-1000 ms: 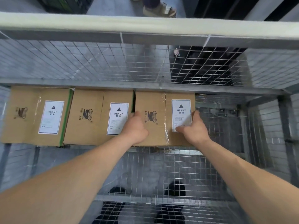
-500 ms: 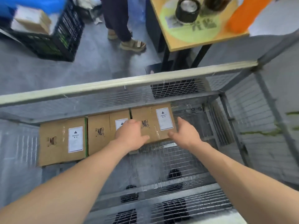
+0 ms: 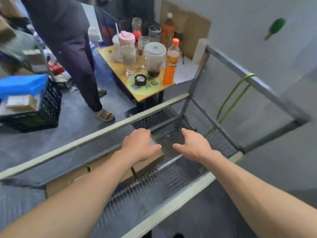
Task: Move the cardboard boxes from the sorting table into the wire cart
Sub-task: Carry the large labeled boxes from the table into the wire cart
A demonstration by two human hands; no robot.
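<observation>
Both arms reach over the wire cart (image 3: 171,206). The left hand (image 3: 139,145), fingers loosely spread and holding nothing, is above the rightmost of the cardboard boxes (image 3: 148,160) lined along the cart's far side. The right hand (image 3: 193,146), equally loose and empty, hangs just right of that box. A cluttered table (image 3: 106,51) stands beyond.

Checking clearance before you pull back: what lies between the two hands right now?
In the head view, the end of the cardboard box and the wire cart's bare mesh lie between the left hand and right hand.
</observation>
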